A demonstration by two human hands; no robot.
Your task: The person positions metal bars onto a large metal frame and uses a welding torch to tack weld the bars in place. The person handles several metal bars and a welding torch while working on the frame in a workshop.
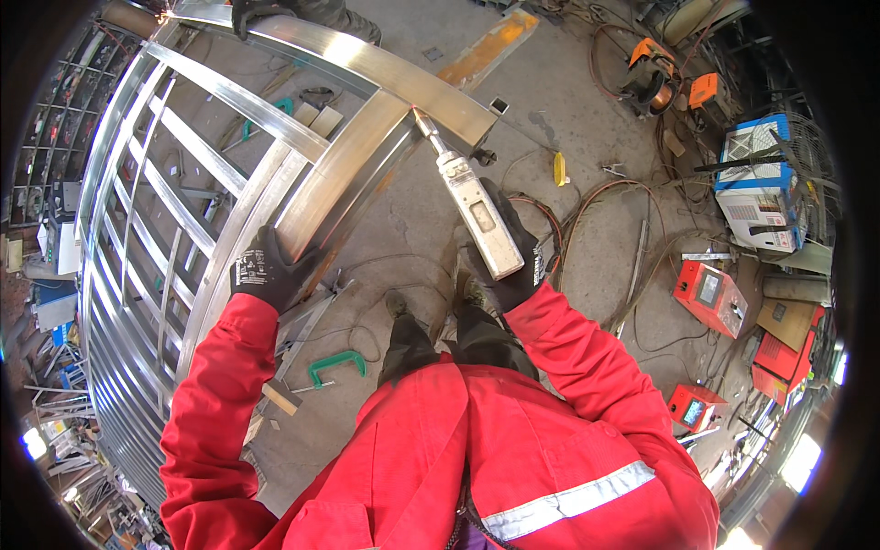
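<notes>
My right hand (520, 237), in a black work glove, grips a handheld laser welding gun (479, 213). The gun's copper-coloured nozzle points at the corner where a wide metal tube (354, 161) meets a long crossing rectangular tube (392, 72). A small red glow shows at the nozzle tip. My left hand (271, 269), gloved too, is clasped on the near side of the metal frame (223, 295), its thumb spread over the edge of the wide tube. Many parallel bars of the frame stretch away to the left.
Another person's gloved hand (258, 14) holds the far tube, near sparks (165, 15). A green C-clamp (337, 364) lies on the floor beside wood blocks. Hoses (591, 199) run to the right, where red machines (708, 295) and a blue-white unit (756, 185) stand.
</notes>
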